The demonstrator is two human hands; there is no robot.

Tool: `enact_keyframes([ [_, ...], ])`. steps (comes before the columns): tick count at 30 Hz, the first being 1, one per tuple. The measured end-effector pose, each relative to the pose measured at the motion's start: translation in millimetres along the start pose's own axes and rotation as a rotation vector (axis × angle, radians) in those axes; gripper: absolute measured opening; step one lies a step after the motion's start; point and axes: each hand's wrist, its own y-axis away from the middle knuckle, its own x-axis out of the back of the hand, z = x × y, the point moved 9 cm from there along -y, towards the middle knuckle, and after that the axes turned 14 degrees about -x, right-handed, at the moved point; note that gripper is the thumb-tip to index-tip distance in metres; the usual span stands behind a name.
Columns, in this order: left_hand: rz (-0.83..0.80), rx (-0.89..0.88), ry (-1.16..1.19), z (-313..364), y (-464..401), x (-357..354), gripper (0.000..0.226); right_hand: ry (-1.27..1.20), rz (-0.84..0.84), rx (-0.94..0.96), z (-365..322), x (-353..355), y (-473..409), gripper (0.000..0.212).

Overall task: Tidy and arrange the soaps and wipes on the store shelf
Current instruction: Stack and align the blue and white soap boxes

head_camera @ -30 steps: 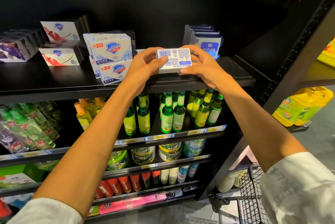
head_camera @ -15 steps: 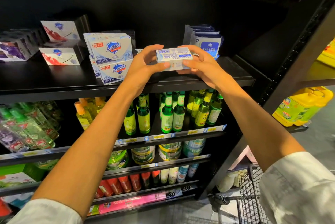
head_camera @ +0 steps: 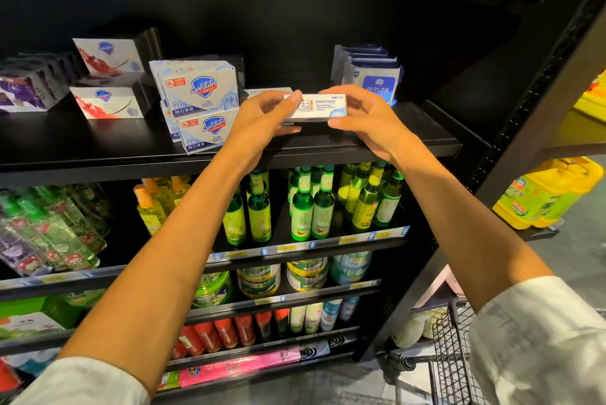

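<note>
While both arms reach up, hands pinch a soap box (head_camera: 315,106) (left (head_camera: 262,122), right (head_camera: 367,119)) by its ends.

Soap box (head_camera: 316,106) sits between Safeguard stack (head_camera: 200,99) left and wipes (head_camera: 373,78) right.

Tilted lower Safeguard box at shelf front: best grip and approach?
Pinch the lower Safeguard box across its two short ends, coming from the open shelf front. It leans back against the stack, face toward the aisle; another box sits above, so top access looks blocked.
</note>
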Motion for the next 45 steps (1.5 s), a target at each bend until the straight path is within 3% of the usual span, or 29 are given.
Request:
enact_keyframes([
  [8,-0.059,-0.074,-0.018,11,4,-3,0.041,-0.153,0.056,-0.055,3,6,-2,0.038],
  [14,-0.037,-0.151,-0.108,18,7,1,0.047,-0.135,0.057,-0.081,3,2,0,0.028],
  [22,-0.043,-0.134,-0.136,16,8,-2,0.038,-0.115,0.065,-0.083,3,4,-1,0.042],
  [28,-0.019,-0.134,-0.346,16,8,2,0.047,-0.271,0.158,-0.087,6,19,-3,0.043],
  [32,-0.156,-0.168,-0.617,11,14,-2,0.049,-0.301,0.252,-0.109,7,27,-5,0.044],
  [38,-0.498,-0.257,-0.951,7,24,-23,0.056,-0.259,0.376,-0.133,10,40,-23,0.044],
  [45,-0.589,-0.291,-1.039,8,25,-26,0.055,0.048,0.463,-0.124,6,37,-68,0.044],
])
